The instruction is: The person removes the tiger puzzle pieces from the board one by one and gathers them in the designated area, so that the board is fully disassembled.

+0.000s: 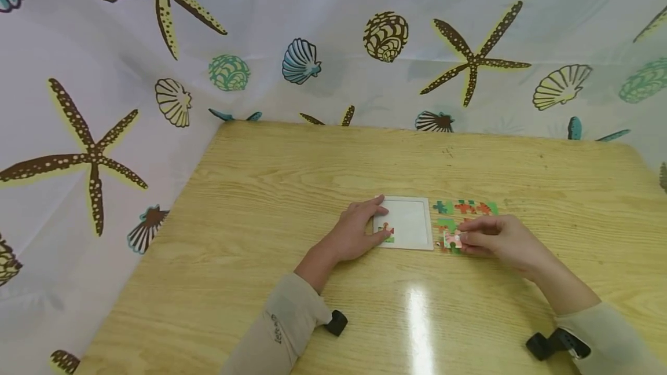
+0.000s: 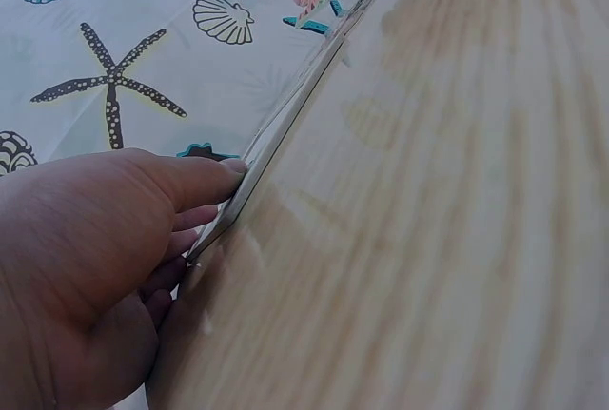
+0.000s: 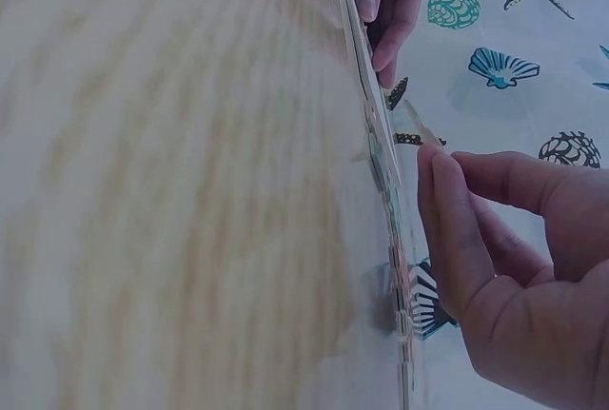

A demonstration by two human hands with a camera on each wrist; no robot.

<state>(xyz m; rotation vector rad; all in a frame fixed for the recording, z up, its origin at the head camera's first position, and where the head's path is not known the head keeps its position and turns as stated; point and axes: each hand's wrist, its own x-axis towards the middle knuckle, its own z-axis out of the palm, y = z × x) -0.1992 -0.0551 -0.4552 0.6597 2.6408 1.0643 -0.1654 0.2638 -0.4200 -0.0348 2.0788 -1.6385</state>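
Observation:
My left hand (image 1: 354, 231) rests on the left side of a flat white puzzle tray (image 1: 411, 224), its thumb near the lower left corner and a finger near the upper left. One puzzle piece (image 1: 389, 236) lies in that lower left corner, partly under the thumb. Just right of the tray, my right hand (image 1: 508, 242) pinches a pink and green puzzle piece (image 1: 452, 239) between thumb and fingertips. In the right wrist view this piece (image 3: 424, 126) is held above the table, seen nearly edge-on.
Several loose puzzle pieces (image 1: 465, 208) lie right of the tray, some hidden by the right hand. Under everything is a wood-grain table (image 1: 292, 190). A white cloth (image 1: 344, 85) with starfish and shells hangs behind it and on the left.

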